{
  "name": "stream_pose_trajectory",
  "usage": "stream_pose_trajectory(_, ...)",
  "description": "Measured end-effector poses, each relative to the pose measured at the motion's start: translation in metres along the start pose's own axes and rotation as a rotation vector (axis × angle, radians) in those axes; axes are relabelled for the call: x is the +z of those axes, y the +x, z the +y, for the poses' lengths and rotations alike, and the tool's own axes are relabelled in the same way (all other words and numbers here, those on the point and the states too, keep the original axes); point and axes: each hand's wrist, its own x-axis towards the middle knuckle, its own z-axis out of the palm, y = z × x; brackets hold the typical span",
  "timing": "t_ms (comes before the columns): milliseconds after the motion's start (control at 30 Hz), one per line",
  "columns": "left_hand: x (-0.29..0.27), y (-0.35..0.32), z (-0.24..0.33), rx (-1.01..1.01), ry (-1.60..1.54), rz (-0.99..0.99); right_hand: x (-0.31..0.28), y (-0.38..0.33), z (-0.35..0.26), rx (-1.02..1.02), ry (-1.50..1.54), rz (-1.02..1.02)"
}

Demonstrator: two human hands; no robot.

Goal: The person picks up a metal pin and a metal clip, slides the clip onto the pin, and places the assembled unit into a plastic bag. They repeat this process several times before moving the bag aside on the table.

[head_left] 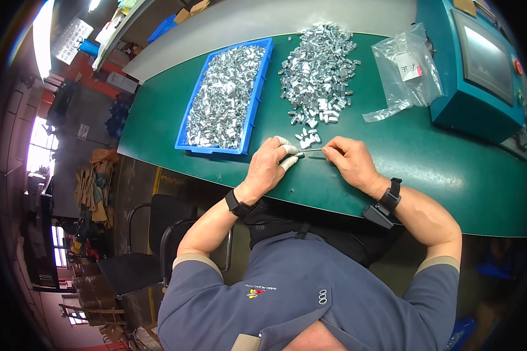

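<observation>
My left hand (266, 166), with white coverings on several fingers, is closed in a pinch on a small metal piece (301, 155) above the near part of the green table. Facing it, my right hand (352, 164) grips a thin metal rod (312, 150) between thumb and fingers. The rod's far end reaches the left fingertips; whether it enters the piece is too small to tell. Just beyond both hands lies a little group of loose silvery metal pieces (308, 138). A large heap of the same pieces (319, 70) spreads farther back.
A blue tray (253, 108) full of small metal pieces stands left of the heap. Right of it lies a clear plastic bag (416, 73) with a label. A teal machine (477, 88) with a screen occupies the table's right end. A black chair (158, 234) stands left of me.
</observation>
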Motion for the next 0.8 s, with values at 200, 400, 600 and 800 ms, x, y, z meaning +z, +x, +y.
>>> stream_pose_trajectory(200, -0.001, 0.0, 0.005, -0.047, -0.131, 0.04, 0.0, 0.0, -0.001, -0.01, -0.029, 0.0)
stream_pose_trajectory(400, 0.004, 0.002, 0.008, -0.027, -0.212, 0.056, -0.002, -0.002, -0.003, -0.024, -0.015, -0.05)
stream_pose_trajectory(600, 0.01, 0.004, 0.015, -0.013, -0.287, 0.02, -0.005, -0.001, -0.008, 0.109, 0.077, -0.07)
stream_pose_trajectory(800, 0.021, 0.012, 0.024, -0.017, -0.383, 0.067, -0.004, -0.003, -0.011, 0.132, 0.056, -0.095)
